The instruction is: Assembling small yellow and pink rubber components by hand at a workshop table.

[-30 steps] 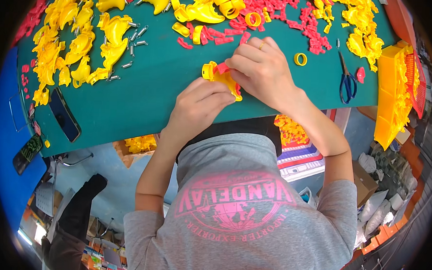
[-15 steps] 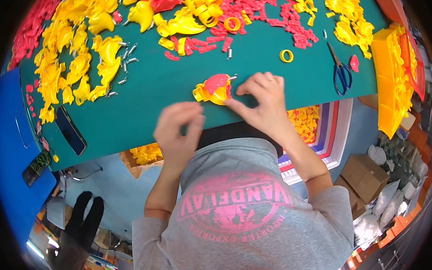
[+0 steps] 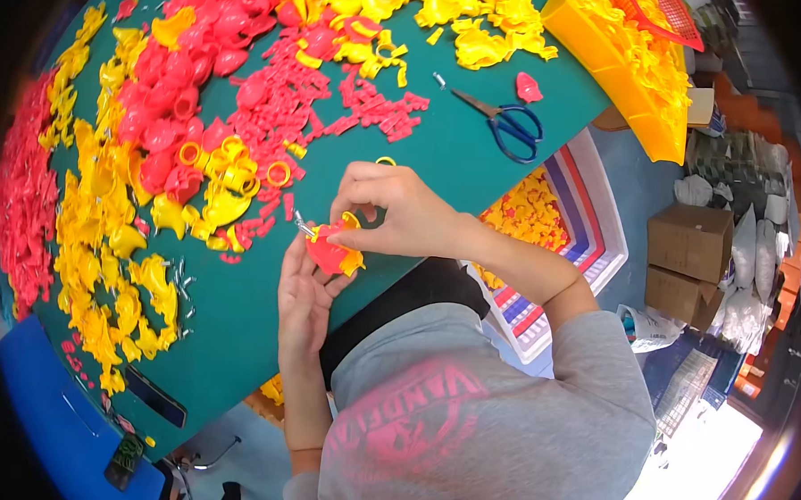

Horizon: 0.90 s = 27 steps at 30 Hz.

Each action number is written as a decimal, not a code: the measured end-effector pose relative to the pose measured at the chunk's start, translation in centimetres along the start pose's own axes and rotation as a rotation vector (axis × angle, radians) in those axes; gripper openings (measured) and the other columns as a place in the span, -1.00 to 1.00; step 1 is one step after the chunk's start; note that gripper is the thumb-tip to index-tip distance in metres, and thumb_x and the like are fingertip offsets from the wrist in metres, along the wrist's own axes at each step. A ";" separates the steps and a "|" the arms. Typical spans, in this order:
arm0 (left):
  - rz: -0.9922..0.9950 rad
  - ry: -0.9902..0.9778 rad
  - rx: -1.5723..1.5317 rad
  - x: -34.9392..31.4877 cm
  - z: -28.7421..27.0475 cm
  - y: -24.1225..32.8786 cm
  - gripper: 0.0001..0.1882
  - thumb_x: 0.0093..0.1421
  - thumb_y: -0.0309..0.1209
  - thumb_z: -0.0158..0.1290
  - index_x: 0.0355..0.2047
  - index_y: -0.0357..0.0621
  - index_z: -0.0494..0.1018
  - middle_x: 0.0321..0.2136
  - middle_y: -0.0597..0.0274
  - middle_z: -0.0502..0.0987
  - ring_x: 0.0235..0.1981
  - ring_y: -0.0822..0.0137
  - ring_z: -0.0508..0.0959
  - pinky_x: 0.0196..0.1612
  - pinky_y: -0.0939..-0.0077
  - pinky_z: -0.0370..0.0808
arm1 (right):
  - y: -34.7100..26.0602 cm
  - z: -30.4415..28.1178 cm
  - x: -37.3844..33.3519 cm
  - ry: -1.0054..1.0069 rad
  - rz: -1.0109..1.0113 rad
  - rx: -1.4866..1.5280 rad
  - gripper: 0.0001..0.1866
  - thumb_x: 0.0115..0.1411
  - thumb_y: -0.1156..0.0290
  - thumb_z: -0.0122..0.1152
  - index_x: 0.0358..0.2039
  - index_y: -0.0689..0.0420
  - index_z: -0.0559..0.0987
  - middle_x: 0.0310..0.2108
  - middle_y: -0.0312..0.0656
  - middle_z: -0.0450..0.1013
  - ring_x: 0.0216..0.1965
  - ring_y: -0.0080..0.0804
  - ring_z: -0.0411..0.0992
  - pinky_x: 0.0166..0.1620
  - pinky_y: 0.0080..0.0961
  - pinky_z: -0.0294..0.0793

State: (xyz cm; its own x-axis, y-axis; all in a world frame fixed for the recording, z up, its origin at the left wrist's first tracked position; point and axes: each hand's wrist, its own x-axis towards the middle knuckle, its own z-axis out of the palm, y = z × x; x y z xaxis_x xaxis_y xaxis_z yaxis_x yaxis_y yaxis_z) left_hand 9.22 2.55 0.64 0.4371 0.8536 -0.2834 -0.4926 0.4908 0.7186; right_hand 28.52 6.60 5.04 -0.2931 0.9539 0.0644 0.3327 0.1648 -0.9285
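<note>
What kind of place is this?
Probably a workshop: piles of yellow parts and red parts cover much of the green table, scissors lie there too, and cardboard boxes are stacked nearby.

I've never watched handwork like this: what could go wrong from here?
The silvery spring at the edge of the red and yellow piece, held between the left hand and right hand, might slip loose. The scissors lie uncovered on the green table, so a careless reach could bring a cut. The heaped yellow bin at the table's edge might spill if bumped.

Red-yellow piece (image 3: 330, 255) back in hands (image 3: 398, 211)
</note>
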 end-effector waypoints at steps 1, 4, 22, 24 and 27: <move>-0.013 -0.029 -0.051 0.3 0.3 -0.2 -0.24 0.14 -0.12 0.01 0.17 -0.26 -0.06 0.09 -0.04 0.18 0.02 0.10 0.37 0.00 0.31 0.40 | 0.0 -0.6 0.2 0.009 -0.002 -0.005 -0.79 -0.10 0.31 0.30 -0.49 0.12 0.51 -0.55 -0.30 0.31 -0.58 -0.49 0.29 -0.48 -0.53 0.27; -0.067 0.000 -0.107 1.0 0.8 -0.6 -0.29 0.12 -0.15 0.05 0.14 -0.25 0.00 0.05 -0.02 0.24 -0.01 0.11 0.39 -0.07 0.30 0.45 | 0.0 -2.8 0.7 -0.063 0.001 0.025 -0.80 -0.11 0.43 0.33 -0.42 0.14 0.54 -0.51 -0.30 0.36 -0.56 -0.57 0.30 -0.47 -0.64 0.30; 0.121 -0.140 -0.472 -2.5 -4.8 0.5 -0.42 0.12 -0.14 0.04 0.07 -0.14 0.19 -0.03 0.12 0.29 -0.16 0.20 0.35 -0.14 0.44 0.48 | 3.3 -5.0 2.0 0.534 -0.085 -0.361 -0.89 0.00 0.54 0.20 -0.40 0.21 0.51 -0.52 -0.27 0.44 -0.59 -0.63 0.35 -0.52 -0.69 0.31; 0.104 -0.103 -0.466 -3.1 -5.3 0.9 -0.35 0.03 -0.16 0.16 0.07 -0.11 0.20 -0.03 0.17 0.28 -0.17 0.23 0.33 -0.12 0.46 0.46 | 3.1 -0.5 2.0 0.400 -0.373 -0.407 -0.81 -0.13 0.65 0.23 -0.44 0.18 0.50 -0.41 -0.23 0.47 -0.42 -0.41 0.43 -0.40 -0.61 0.39; 0.165 -0.075 -0.491 -3.7 -5.7 1.1 -0.34 0.00 -0.18 0.18 0.07 -0.09 0.21 -0.05 0.21 0.28 -0.20 0.26 0.32 -0.14 0.49 0.44 | 3.6 2.4 2.9 0.268 -0.535 -0.320 -0.78 -0.17 0.63 0.24 -0.45 0.13 0.48 -0.29 -0.24 0.49 -0.29 -0.30 0.42 -0.25 -0.46 0.37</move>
State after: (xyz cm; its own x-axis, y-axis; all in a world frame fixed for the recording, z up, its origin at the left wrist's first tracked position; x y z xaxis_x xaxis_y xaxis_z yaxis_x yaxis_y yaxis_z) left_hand 2.77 0.93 -1.15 0.3677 0.9204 -0.1327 -0.8464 0.3903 0.3623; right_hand 26.68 9.30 1.02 -0.2724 0.7429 0.6115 0.4650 0.6581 -0.5922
